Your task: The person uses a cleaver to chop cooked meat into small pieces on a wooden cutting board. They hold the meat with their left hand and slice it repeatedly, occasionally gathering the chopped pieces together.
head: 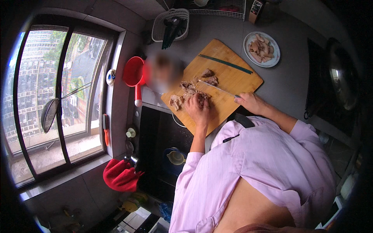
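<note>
A wooden cutting board (244, 83) lies at an angle on the counter before me. Chunks of cooked meat (189, 88) and small shreds are spread over its left half. Curled fingers of my left hand (198, 110) press on a dark piece of meat (205, 96), partly covering it. My right hand (251, 102), at the board's right edge, grips a kitchen knife (218, 88) by its handle. The knife's blade points up and left, its tip beside another meat chunk (211, 80). Dark green chopsticks (225, 64) rest across the board's far part.
A white plate (276, 43) of sliced meat stands beyond the board. Left are a red dipper (133, 72), a blurred patch and a dark sink (154, 128) containing a bowl. A red cloth (122, 176) hangs near the tap. Behind is a utensil basket (156, 30); right, a domed lid (339, 72).
</note>
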Demonstrator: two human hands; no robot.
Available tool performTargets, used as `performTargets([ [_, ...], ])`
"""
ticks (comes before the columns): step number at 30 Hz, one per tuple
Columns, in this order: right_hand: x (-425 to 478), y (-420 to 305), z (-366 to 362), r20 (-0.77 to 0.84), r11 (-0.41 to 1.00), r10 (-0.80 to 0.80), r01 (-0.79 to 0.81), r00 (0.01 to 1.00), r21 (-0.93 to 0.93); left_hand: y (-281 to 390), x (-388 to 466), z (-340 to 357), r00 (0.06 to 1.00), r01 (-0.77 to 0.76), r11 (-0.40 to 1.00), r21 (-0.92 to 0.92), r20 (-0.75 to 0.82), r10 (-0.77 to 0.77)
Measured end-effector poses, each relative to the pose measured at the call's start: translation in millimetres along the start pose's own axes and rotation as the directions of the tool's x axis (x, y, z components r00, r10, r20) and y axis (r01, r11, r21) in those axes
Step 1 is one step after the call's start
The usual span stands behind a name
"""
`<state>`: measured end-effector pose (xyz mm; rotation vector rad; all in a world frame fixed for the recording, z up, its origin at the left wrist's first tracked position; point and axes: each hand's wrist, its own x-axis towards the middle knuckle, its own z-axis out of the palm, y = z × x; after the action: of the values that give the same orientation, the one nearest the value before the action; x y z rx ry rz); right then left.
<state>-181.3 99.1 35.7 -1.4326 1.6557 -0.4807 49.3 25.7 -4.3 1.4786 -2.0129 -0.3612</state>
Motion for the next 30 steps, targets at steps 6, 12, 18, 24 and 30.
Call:
performTargets([
  [6, -7, -1, -2, -0.106, 0.986, 0.029, -0.011, 0.994, 0.167, 5, 0, 3, 0.995, 0.096, 0.995, -0.016, -0.004, -0.096],
  [12, -21, -6, 7, -0.006, 0.974, -0.039, 0.04, 0.999, 0.222, 1, 2, 17, 0.982, 0.188, 0.975, -0.116, 0.024, -0.186],
  [18, -27, -13, 4, -0.043, 0.98, -0.056, 0.063, 0.998, 0.188, 8, 14, 29, 0.932, 0.36, 0.909, -0.208, 0.044, -0.359],
  [24, -32, -14, 3, -0.035, 0.986, -0.09, 0.094, 0.995, 0.141, 6, 13, 29, 0.926, 0.365, 0.906, -0.215, -0.018, -0.377],
  [30, -36, -16, 5, 0.008, 0.991, -0.064, 0.062, 0.998, 0.121, 6, 11, 21, 0.941, 0.334, 0.942, -0.042, -0.038, -0.336],
])
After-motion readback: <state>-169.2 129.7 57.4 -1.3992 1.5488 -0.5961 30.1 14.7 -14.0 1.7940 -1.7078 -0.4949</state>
